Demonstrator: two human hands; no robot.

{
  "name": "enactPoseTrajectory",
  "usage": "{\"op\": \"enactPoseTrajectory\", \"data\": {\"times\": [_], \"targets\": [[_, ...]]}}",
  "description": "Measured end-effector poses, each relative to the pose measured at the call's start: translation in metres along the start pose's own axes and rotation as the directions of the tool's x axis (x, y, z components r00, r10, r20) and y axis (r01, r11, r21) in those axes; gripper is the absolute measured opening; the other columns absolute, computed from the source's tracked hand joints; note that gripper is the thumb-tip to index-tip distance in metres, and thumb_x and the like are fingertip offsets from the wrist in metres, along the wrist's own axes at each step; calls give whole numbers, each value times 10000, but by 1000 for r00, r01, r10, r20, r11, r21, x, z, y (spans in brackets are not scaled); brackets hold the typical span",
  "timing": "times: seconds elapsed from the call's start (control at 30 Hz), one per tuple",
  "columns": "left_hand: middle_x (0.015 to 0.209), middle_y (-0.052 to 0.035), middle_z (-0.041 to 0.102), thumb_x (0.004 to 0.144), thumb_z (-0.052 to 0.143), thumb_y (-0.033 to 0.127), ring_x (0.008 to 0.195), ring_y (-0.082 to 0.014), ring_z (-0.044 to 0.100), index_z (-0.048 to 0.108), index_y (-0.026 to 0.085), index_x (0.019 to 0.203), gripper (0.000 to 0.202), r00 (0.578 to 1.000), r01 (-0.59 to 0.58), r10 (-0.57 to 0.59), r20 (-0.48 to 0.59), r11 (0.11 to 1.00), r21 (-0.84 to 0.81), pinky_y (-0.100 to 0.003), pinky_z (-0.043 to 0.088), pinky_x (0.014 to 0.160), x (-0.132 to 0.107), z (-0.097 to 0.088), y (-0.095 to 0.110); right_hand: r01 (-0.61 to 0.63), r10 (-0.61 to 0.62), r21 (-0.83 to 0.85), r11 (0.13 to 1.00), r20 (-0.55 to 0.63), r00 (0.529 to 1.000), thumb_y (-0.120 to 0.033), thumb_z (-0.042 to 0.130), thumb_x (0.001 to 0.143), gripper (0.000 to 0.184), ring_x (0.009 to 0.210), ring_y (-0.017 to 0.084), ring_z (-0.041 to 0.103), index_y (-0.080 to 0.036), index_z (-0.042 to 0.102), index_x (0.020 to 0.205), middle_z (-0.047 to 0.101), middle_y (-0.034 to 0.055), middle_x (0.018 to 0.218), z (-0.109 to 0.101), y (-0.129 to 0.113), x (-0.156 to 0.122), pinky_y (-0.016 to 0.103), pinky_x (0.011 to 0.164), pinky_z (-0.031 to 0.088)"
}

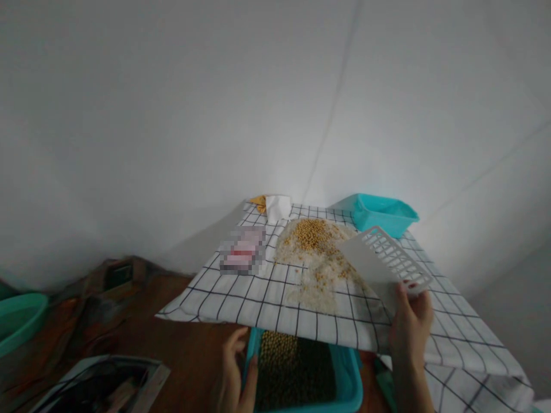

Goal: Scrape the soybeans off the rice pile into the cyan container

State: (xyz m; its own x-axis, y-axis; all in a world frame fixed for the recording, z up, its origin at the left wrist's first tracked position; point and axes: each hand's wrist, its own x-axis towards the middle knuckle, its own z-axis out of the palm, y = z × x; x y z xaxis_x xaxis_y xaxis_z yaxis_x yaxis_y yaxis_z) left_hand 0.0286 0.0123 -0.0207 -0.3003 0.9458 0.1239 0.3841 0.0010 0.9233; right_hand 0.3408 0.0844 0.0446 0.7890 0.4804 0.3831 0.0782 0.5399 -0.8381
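My right hand [411, 327] grips a white plastic basket [368, 261] with a slotted side, held tilted over the right part of the table. My left hand [236, 373] is closed around the left rim of a turquoise basin [356, 390] just below the table's front edge. Inside the basin lie yellow beans [278, 350] and a dark layer of small green beans [301, 381]. On the checked tablecloth [253, 292], yellow beans [312, 234] are heaped on pale, rice-like grains [316, 292], which spread toward the front. The basket partly covers their right side.
A second turquoise basin [383, 212] stands at the back right. At the back left are a white cloth [278, 207] and a yellowish item [260, 202]. A blurred-out pink object [244, 249] lies at left. A green tub [21, 321] sits lower left.
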Motion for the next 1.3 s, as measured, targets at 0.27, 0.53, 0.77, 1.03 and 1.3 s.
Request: {"op": "enactPoseTrajectory", "data": {"times": [0.27, 0.53, 0.77, 1.03, 1.3], "targets": [[1579, -189, 397, 973, 318, 377, 1450, -296, 392, 320, 159, 1491, 562, 977, -143, 125, 172, 985, 100, -543, 312, 1178, 12, -4, 4, -54, 53, -26, 998, -42, 998, -343, 699, 735, 272, 871, 144, 588, -214, 552, 925, 616, -17, 933, -10, 20, 7, 302, 837, 471], [1270, -106, 707, 878, 429, 213, 1134, -283, 690, 359, 237, 1515, 641, 973, -183, 148, 179, 963, 198, -410, 567, 917, 12, -9, 21, -118, 116, -67, 991, -44, 992, -383, 649, 760, 304, 839, 163, 623, -220, 537, 990, 630, 6, 932, -11, 27, 8, 329, 790, 515], [1257, -72, 720, 890, 448, 273, 1121, -284, 698, 423, 271, 1479, 590, 978, -188, 168, 127, 967, 169, -411, 568, 908, 11, -9, 29, -119, 118, -131, 984, -16, 993, -413, 639, 758, 374, 812, 169, 623, -209, 536, 1053, 638, 14, 927, -12, 27, 6, 332, 754, 516], [1327, -77, 684, 875, 465, 271, 1228, -279, 637, 416, 253, 1484, 611, 978, -154, 137, 155, 983, 101, -422, 544, 970, 10, -11, 30, -118, 120, -148, 982, 7, 993, -423, 660, 743, 408, 834, 162, 619, -207, 529, 1064, 633, 11, 950, -12, 29, 7, 313, 757, 504], [1462, -118, 574, 920, 413, 278, 1329, -284, 550, 371, 233, 1511, 595, 974, -144, 125, 187, 986, 87, -493, 479, 1064, 9, -10, 26, -146, 155, -131, 981, 60, 986, -421, 687, 742, 423, 806, 164, 635, -215, 540, 1081, 660, 12, 957, -10, 24, 5, 311, 734, 520]]}}
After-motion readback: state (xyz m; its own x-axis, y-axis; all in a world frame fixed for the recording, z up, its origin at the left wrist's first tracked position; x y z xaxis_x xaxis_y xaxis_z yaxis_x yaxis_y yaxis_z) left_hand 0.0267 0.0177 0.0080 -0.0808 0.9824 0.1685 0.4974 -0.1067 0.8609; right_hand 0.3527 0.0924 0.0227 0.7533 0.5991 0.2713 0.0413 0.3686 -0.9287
